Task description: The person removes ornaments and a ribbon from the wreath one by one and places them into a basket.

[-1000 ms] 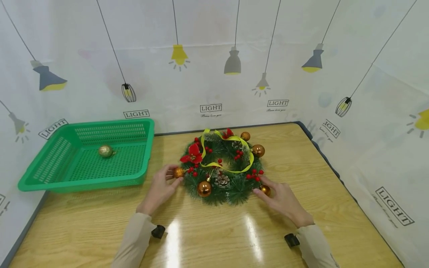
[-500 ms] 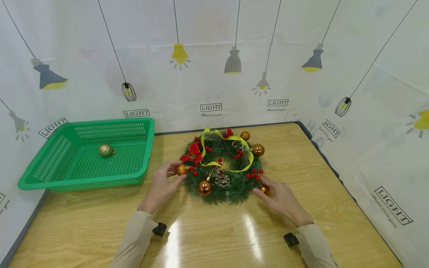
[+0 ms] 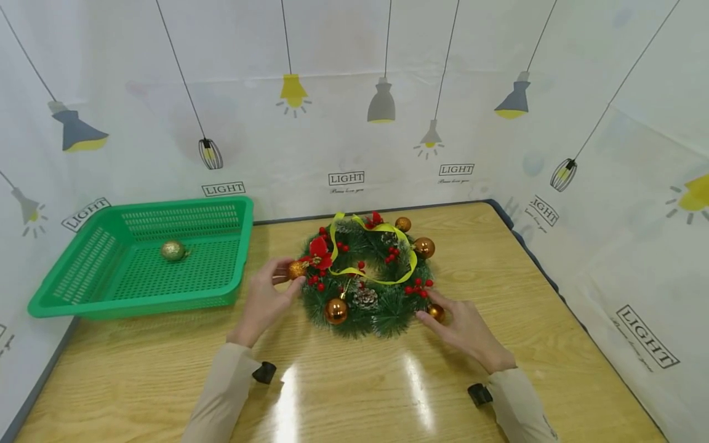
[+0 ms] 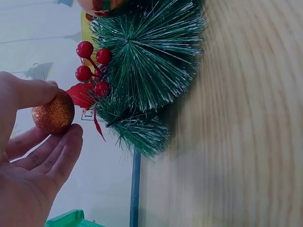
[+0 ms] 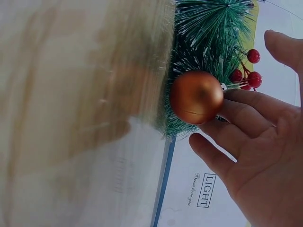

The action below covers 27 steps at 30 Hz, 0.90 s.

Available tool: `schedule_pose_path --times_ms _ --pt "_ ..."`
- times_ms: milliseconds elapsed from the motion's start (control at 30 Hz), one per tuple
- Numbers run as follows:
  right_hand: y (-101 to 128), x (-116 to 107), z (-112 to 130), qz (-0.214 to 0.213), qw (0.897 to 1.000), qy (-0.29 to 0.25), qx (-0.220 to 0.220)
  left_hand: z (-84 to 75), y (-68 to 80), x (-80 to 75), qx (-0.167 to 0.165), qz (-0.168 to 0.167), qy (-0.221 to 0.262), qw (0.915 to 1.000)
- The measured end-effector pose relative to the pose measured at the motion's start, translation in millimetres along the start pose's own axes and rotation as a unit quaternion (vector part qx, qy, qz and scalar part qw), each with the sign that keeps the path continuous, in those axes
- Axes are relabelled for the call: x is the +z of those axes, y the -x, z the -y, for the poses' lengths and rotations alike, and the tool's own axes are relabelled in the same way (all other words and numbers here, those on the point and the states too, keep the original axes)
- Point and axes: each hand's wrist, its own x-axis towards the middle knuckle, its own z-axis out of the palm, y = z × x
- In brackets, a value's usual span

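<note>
A green wreath (image 3: 354, 323) with red berries, a pinecone and a loose yellow ribbon (image 3: 412, 261) lies on the table. At its left side my left hand (image 3: 268, 300) pinches a glittery orange bauble (image 4: 53, 113) between thumb and fingers, next to a red flower (image 3: 319, 251). My right hand (image 3: 466, 325) is at the wreath's right front. In the right wrist view its fingers (image 5: 246, 111) reach behind a smooth copper bauble (image 5: 196, 97), with the thumb held apart. Another shiny copper bauble (image 3: 336, 311) hangs at the front of the wreath.
A green plastic basket (image 3: 166, 306) stands at the left with one gold bauble (image 3: 173, 250) in it. Two more baubles sit on the wreath's far right side. A white printed curtain (image 3: 343, 135) borders the wooden table (image 3: 354, 394) behind and at the sides.
My left hand has lifted the glittery bauble slightly, up toward the red flower. The right hand has stayed at the wreath's right front.
</note>
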Motion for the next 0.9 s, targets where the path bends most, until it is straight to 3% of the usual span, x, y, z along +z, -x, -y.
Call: schedule_pose_path --times_ms 367,633,900 --pt "-3 1 2 0.007 1.000 -0.004 0.002 -3.2 1.9 -18.1 0.027 -0.037 -0.026 0.9986" --pt "-1 0 -1 0.002 1.000 0.011 0.005 -9.7 0.8 -36.2 0.069 -0.072 -0.050 0.9938" --pt "-2 1 -1 -0.005 1.000 0.021 -0.015 -7.8 -7.7 -61.5 0.054 -0.083 -0.072 0.9925"
